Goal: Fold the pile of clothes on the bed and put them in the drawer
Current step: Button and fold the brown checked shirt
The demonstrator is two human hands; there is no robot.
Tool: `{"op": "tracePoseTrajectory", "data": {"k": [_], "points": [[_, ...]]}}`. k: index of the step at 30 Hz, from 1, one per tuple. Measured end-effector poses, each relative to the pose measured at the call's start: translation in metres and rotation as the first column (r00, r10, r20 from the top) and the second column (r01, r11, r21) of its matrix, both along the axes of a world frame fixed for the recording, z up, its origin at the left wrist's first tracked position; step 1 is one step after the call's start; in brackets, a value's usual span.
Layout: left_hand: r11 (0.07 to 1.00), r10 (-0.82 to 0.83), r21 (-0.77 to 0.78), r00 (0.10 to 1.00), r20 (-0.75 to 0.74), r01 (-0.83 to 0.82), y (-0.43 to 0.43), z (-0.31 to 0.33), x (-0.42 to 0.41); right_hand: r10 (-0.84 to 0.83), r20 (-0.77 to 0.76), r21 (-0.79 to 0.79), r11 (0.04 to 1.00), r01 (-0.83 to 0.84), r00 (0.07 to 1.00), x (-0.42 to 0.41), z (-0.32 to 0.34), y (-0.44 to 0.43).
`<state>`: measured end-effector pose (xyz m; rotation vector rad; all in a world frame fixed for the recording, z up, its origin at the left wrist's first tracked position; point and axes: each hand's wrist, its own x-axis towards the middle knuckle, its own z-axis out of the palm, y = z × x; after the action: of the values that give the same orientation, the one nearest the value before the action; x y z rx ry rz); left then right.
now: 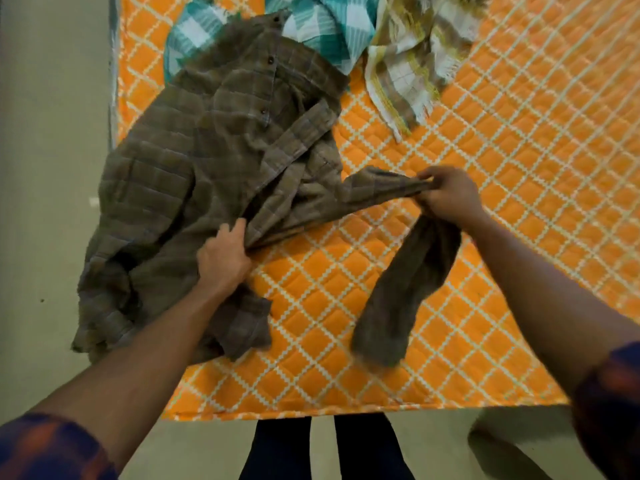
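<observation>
Spreading step: left hand [223, 258] and right hand [446, 194] fingers both grip brown shirt [207, 161] on bed [485, 168]; next, flatten sleeve before folding.

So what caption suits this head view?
A brown checked shirt, gripped by the left hand and right hand, on the orange quilted bed.
</observation>
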<state>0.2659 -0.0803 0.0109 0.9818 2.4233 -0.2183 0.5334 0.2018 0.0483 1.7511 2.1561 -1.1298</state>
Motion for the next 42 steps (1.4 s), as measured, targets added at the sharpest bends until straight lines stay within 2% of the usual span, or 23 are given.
{"op": "tracePoseTrajectory", "data": {"k": [3,5,7,8,9,11,14,15,17,19,20,21,22,24,27,28,30,31,33,36,38,40,42], "points": [[0.999,-0.008,-0.045,0.999,0.053,0.010,0.006,0.015,0.000,0.086,0.154,0.248,0.961,-0.123,0.984,0.010,0.034,0.065],[0.996,-0.012,-0.082,0.995,0.096,0.020,0.014,0.022,0.008,-0.001,0.198,0.367,0.927,-0.073,0.980,0.011,0.046,0.103],[0.994,0.021,-0.107,0.974,0.223,0.004,0.025,0.025,0.020,-0.100,0.231,0.427,0.904,-0.009,0.968,0.011,0.043,0.132],[0.993,0.086,-0.110,0.933,0.349,-0.050,0.031,0.026,0.026,-0.149,0.234,0.432,0.901,0.034,0.961,0.007,0.037,0.141],[0.984,0.172,-0.125,0.850,0.498,-0.126,0.037,0.025,0.031,-0.205,0.203,0.417,0.903,0.105,0.957,0.002,0.032,0.146],[0.949,0.304,-0.165,0.639,0.706,-0.268,0.041,0.026,0.043,-0.361,0.081,0.340,0.886,0.315,0.929,-0.010,0.015,0.140],[0.893,0.360,-0.134,0.503,0.786,-0.430,0.026,0.017,0.060,-0.515,-0.179,0.272,0.793,0.545,0.838,-0.028,-0.021,0.071],[0.873,0.372,-0.118,0.489,0.789,-0.474,0.021,0.013,0.066,-0.550,-0.288,0.203,0.765,0.611,0.784,-0.037,-0.033,0.037],[0.845,0.400,-0.111,0.480,0.781,-0.523,0.013,0.008,0.079,-0.711,-0.384,-0.163,0.680,0.715,0.589,-0.047,-0.062,-0.036],[0.862,0.360,-0.055,0.531,0.767,-0.505,0.011,0.007,0.090,-0.849,-0.326,-0.609,0.526,0.594,0.417,-0.054,-0.076,-0.101],[0.891,0.312,-0.011,0.596,0.740,-0.453,0.007,0.005,0.095,-0.876,-0.289,-0.729,0.462,0.504,0.385,-0.055,-0.082,-0.123],[0.928,0.245,0.031,0.671,0.700,-0.370,0.006,0.004,0.099,-0.863,-0.290,-0.753,0.473,0.458,0.414,-0.057,-0.083,-0.133],[0.959,0.186,0.041,0.733,0.654,-0.281,0.004,0.003,0.103,-0.825,-0.319,-0.727,0.528,0.439,0.466,-0.059,-0.086,-0.135],[0.985,0.120,0.023,0.775,0.621,-0.171,0.003,0.006,0.113,-0.752,-0.358,-0.609,0.637,0.472,0.553,-0.063,-0.094,-0.119],[0.990,0.137,-0.112,0.689,0.712,-0.081,0.002,0.007,0.135,-0.747,-0.389,-0.512,0.662,0.547,0.539,-0.055,-0.083,-0.090],[0.979,0.187,-0.192,0.633,0.751,-0.062,0.002,0.008,0.141,-0.714,-0.394,-0.435,0.699,0.567,0.579,-0.046,-0.075,-0.090],[0.954,0.255,-0.298,0.571,0.781,-0.019,0.001,0.008,0.152,-0.580,-0.339,-0.233,0.815,0.531,0.741,-0.018,-0.061,-0.104],[0.941,0.266,-0.338,0.569,0.778,0.023,0.002,0.009,0.153,-0.549,-0.262,-0.139,0.835,0.532,0.794,-0.003,-0.057,-0.116],[0.907,0.291,-0.413,0.579,0.761,0.086,0.010,0.016,0.148,-0.550,-0.192,-0.052,0.833,0.551,0.813,0.022,-0.051,-0.136],[0.891,0.287,-0.437,0.596,0.750,0.120,0.032,0.028,0.116,-0.427,-0.338,-0.011,0.893,0.450,0.839,0.015,-0.045,-0.128],[0.947,0.246,-0.322,0.639,0.729,0.003,0.051,0.027,0.089,-0.361,-0.432,-0.046,0.924,0.380,0.826,-0.020,-0.043,-0.101],[0.977,0.195,-0.052,0.766,0.613,-0.208,0.074,0.021,0.063,-0.383,-0.455,-0.178,0.924,0.339,0.804,-0.064,-0.045,-0.066],[0.921,0.170,0.249,0.884,0.436,-0.300,0.102,0.013,0.039,-0.361,-0.412,-0.214,0.931,0.296,0.837,-0.111,-0.046,-0.030]]}}
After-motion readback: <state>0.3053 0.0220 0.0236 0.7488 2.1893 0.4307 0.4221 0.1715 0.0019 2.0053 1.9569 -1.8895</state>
